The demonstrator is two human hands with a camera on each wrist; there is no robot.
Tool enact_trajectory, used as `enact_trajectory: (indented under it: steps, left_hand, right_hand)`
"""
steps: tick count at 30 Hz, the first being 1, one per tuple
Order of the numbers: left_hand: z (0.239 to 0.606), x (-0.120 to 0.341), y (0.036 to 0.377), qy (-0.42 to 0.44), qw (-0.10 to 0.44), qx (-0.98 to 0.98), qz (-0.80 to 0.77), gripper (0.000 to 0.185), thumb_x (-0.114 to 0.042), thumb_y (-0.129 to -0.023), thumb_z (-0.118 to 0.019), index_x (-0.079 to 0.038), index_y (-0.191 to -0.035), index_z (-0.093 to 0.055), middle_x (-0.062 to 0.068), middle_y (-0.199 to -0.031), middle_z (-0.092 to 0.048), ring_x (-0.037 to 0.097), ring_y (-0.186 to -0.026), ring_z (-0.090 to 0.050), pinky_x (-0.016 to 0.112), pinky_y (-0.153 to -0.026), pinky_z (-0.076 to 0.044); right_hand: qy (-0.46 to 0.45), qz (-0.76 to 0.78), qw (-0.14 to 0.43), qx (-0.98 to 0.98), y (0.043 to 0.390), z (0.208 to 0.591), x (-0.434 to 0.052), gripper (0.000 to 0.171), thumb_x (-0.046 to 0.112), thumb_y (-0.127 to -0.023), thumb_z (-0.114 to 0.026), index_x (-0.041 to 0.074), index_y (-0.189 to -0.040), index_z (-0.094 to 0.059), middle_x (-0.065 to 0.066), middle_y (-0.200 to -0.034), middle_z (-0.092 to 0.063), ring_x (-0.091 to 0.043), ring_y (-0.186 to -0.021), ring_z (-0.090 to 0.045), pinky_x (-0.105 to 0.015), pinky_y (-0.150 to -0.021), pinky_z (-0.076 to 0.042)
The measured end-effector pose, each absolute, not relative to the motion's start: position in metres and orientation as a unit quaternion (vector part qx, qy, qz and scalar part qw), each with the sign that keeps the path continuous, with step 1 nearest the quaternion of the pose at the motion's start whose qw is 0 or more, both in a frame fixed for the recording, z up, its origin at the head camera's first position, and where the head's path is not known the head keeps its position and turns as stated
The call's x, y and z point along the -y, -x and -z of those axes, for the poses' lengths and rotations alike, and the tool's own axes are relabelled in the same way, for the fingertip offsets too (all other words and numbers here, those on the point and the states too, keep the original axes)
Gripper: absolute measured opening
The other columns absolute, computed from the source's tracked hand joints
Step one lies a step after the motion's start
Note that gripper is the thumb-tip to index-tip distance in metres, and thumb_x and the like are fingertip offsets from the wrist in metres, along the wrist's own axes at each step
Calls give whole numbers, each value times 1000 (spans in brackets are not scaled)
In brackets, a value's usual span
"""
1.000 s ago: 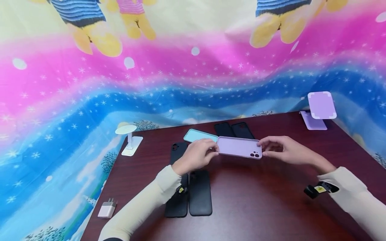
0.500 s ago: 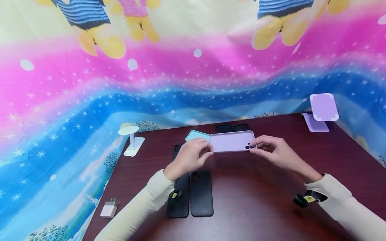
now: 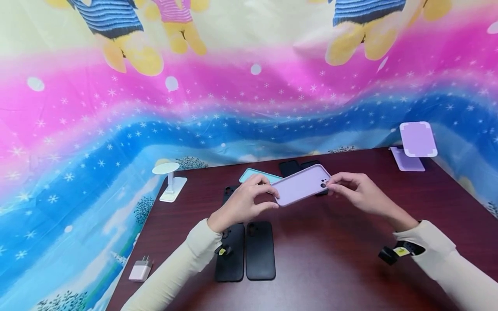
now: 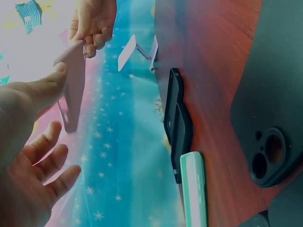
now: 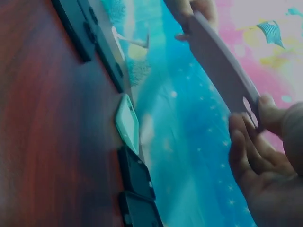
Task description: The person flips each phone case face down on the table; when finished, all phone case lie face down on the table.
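Note:
A lilac phone case (image 3: 300,186) is held up above the table, its hollow inner side facing the head camera and its right end raised. My right hand (image 3: 362,194) pinches the end with the camera holes between thumb and fingers. At the lower left end, my left hand (image 3: 246,202) holds the case; in the left wrist view the thumb lies on it while several other fingers spread away from it. Behind the hands lies a mint phone case (image 3: 249,173), partly hidden. Two black phone cases (image 3: 260,250) lie side by side below the left forearm.
More black cases (image 3: 289,167) lie at the table's back edge, and another (image 3: 229,191) sits partly behind the left hand. A white stand (image 3: 170,185) is at back left, a lilac stand (image 3: 412,147) at back right. A charger plug (image 3: 141,270) rests near the left edge.
The lilac case has shifted a little left, then tilted, its right end rising and left end dropping. The right hand has moved left and now grips nearer the camera holes. Table objects stay put.

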State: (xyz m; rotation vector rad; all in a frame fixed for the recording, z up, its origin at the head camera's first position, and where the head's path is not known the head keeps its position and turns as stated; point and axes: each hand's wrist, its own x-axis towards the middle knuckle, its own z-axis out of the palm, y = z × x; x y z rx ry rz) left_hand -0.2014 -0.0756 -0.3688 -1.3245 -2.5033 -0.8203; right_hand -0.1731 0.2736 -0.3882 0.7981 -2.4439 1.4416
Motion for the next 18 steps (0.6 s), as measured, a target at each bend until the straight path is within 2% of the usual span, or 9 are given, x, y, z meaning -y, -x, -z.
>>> enact_trajectory:
  steps: [3,7,11,14,18]
  left_hand:
    - [371,78,202,456,81,838,288,19,-26,-89,-82,-24,-107,-75,-3,-114,-59,12,-113,-52,35,-96,-50]
    - [373,79,203,496,47,807,317,19,-21,-91,-80,-19,-109,-74,-3,-118,-68,12,-116,-58,35,-103,-51]
    - [375,76,202,534,13,770,351,17,-19,-92,-78,-18,-108,-72,-4,-110,-73,7,-107,-63,35,-113,-47]
    - [377,72,198,548,18,749,372,15,-15,-91,-79,-16,-104,-73,-3,-104,-73,6,-102,-65,34,-112,-47]
    - [381,65,192,559,56,737,375,13,-14,-88,-82,-15,-98,-75,-3,-96,-73,5,-95,-66,26,-99,-53]
  right_hand:
    - [-310,-498,65,807,179,386,-282,18,-7,-99,-59,5,-105,-71,-3,-86,-73,-8,-77,-70,-25,-68,-57]
    - [-343,-503,31,793,185,384,-289,19,-8,-100,-56,6,-105,-69,-10,-94,-73,-13,-80,-69,-26,-70,-58]
    - [-346,-507,17,790,191,383,-291,18,-7,-101,-56,6,-104,-67,-5,-96,-71,-17,-78,-66,-25,-71,-56]
    - [-333,-517,13,788,196,382,-290,16,-6,-102,-55,4,-108,-66,-3,-94,-70,-20,-76,-65,-25,-72,-56]
    - [-314,-543,7,779,202,382,-286,18,-2,-103,-56,0,-119,-63,1,-99,-71,-20,-75,-65,-27,-72,-57]
